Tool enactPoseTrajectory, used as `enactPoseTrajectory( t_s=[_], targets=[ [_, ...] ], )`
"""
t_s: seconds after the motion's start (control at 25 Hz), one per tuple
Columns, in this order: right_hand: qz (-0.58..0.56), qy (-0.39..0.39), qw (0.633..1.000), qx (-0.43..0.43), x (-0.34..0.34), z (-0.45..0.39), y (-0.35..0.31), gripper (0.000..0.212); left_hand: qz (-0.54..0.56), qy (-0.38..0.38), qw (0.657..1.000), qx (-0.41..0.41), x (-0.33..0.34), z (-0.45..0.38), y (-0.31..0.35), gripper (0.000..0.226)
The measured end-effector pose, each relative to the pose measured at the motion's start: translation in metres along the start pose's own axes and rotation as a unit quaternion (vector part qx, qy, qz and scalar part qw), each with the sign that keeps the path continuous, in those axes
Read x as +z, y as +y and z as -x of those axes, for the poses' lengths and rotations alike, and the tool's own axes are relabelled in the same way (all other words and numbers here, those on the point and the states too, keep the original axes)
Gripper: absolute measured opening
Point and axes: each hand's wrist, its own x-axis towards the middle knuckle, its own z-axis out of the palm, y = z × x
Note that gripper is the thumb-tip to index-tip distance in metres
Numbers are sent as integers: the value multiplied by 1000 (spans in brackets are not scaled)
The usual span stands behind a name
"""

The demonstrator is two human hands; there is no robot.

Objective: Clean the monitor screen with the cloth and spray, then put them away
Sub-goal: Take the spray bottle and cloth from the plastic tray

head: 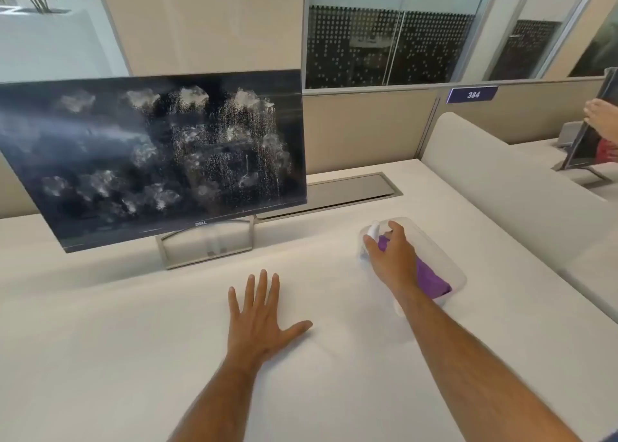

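Note:
The dark monitor (100, 147) stands at the left on a silver stand (207, 244); its screen is covered with spray droplets, runs and foamy patches. A clear plastic box (449, 267) sits on the desk to the right and holds a purple cloth (431, 279). My right hand (391, 257) is over the box, fingers curled around the white spray bottle (373, 229), whose lower part is hidden by the hand. My left hand (259, 314) lies flat on the white desk (133, 324), fingers spread, holding nothing.
A grey cable hatch (334, 194) lies behind the box. A beige partition (485, 187) bounds the desk on the right. Beyond it another person's hand (600, 113) holds a second monitor (582, 144). A purple sign (472, 94) reads 384.

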Motion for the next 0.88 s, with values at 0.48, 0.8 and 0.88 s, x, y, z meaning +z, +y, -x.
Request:
enactPoseTrajectory(
  t_s=[0.48,0.8,0.88],
  targets=[
    [-4,90,996,-23,13,-31,7,22,3,-13,1000,-17,10,-6,-3,118],
    [-52,169,963,-201,-1,-34,-36,16,6,-12,1000,-21,10,-5,-3,118],
    [-69,142,964,-214,11,-24,-45,15,8,-10,1000,-20,10,-5,-3,118]
  ],
)
